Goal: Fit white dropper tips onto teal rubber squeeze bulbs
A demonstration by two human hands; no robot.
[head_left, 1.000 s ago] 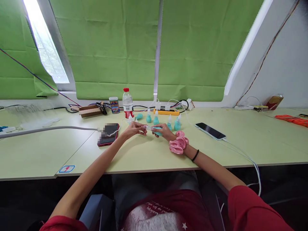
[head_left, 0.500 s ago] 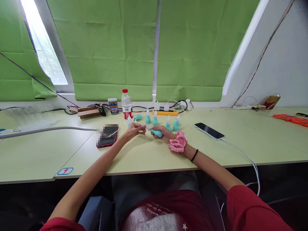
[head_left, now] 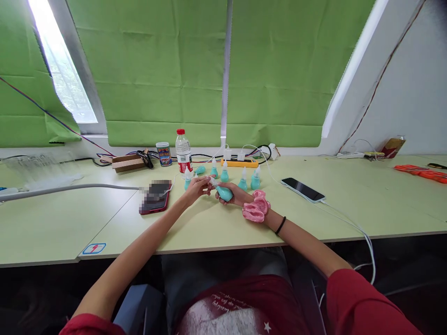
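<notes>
My right hand (head_left: 234, 194) is wrapped round a teal rubber bulb (head_left: 224, 193), its rounded end toward me. A clear nozzle (head_left: 213, 182) sits at the narrow end of this bulb, pinched between the fingertips of my left hand (head_left: 198, 188). Whether the nozzle is fully seated on the bulb is too small to tell. Just beyond my hands stand several like teal bulbs with clear tips, among them one bulb (head_left: 224, 175) in the middle and another (head_left: 255, 180) to the right. One teal bulb (head_left: 200, 170) lies on its side without a visible tip.
On the table (head_left: 209, 232), a red-edged phone (head_left: 155, 197) lies left and a white-edged phone (head_left: 303, 190) right, both with cables. Behind are a red-capped bottle (head_left: 184, 153), a can (head_left: 164, 154), an open cardboard box (head_left: 128, 163) and an orange power strip (head_left: 239, 163).
The teal bulb has tilted in my right hand, so more of its rounded body shows and it hangs slightly lower. My left hand keeps its pinch on the nozzle.
</notes>
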